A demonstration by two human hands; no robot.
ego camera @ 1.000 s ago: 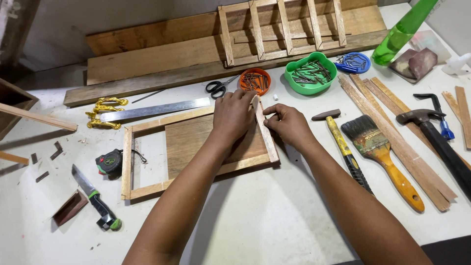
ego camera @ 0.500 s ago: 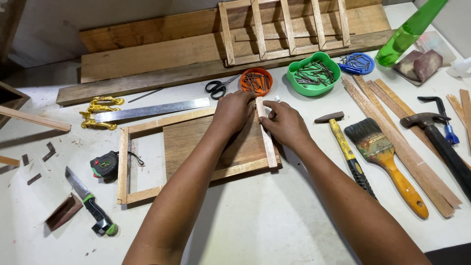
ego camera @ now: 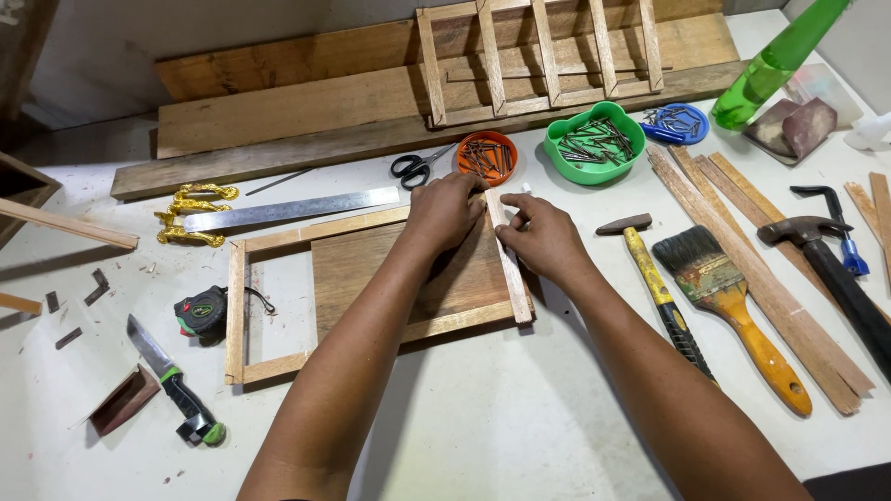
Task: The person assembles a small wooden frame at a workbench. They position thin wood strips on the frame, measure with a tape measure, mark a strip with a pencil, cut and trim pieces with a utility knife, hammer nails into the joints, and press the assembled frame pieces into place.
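Both hands on a wooden frame (ego camera: 278, 366) lying flat on the white worktop (ego camera: 483, 427), just below the middle of the view. Left hand (ego camera: 445, 211) palm down over the frame's top right corner, fingers curled, pressing on the wood. Right hand (ego camera: 543, 239) just beside it, fingertips pinching the upper end of the frame's right side strip (ego camera: 511, 269), thumb on the inner edge. Whether anything small sits between the fingers, cannot tell. Inside the frame, a flat wooden board (ego camera: 371, 274), partly covered by the left forearm.

Just above the hands, an orange bowl (ego camera: 487, 157) of nails, with black-handled scissors (ego camera: 415, 166) to its left and a green bowl (ego camera: 594, 142) of nails to its right; further right, a small blue dish (ego camera: 677, 123) of nails. Behind these, long planks (ego camera: 306, 102) and a slatted wooden frame (ego camera: 538, 60) resting on them. Top right, a green bottle (ego camera: 778, 61) leaning into view.

Left of the frame: a steel ruler (ego camera: 288, 210) lying across gold-coloured handles (ego camera: 193, 213), a tape measure (ego camera: 201, 312), a knife (ego camera: 172, 380) with a black and green grip, small wood offcuts (ego camera: 121, 401).

Right of the hands: a yellow-handled hammer (ego camera: 654, 283), a paintbrush (ego camera: 733, 311) with an orange handle, a bundle of thin wooden strips (ego camera: 761, 269), a claw hammer (ego camera: 835, 274) with a black handle near the edge.
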